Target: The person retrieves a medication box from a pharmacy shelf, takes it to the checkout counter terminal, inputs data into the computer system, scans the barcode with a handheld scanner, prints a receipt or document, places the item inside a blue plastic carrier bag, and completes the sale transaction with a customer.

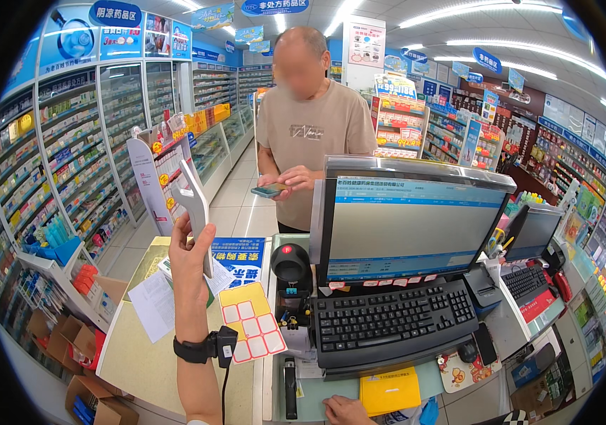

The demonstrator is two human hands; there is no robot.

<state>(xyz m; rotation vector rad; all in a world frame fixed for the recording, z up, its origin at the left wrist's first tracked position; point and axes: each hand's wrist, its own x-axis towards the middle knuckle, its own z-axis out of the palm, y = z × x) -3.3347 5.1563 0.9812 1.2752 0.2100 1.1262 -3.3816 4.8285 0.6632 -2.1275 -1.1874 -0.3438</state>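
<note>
My left hand [191, 247] is raised over the left part of the counter. It grips a slim white stand-like device [196, 207] by its lower part, upright and turned nearly edge-on, so its face is mostly hidden. A black wristband with a cabled module [223, 345] is on that wrist. Below the hand lie white paper slips [151, 305] and a card of red-bordered labels [252, 324]. My right hand [346, 410] rests on the counter's near edge, holding nothing that I can see. Yellow printed packets [389, 390] lie beside it.
A person [316, 122] stands across the counter, holding a phone [270, 190]. Before me are a monitor [414, 223], a keyboard [396, 316], a round black scanner [289, 263], a black stapler [290, 388] and a mouse [468, 350]. A display rack [149, 180] rises beyond the left counter.
</note>
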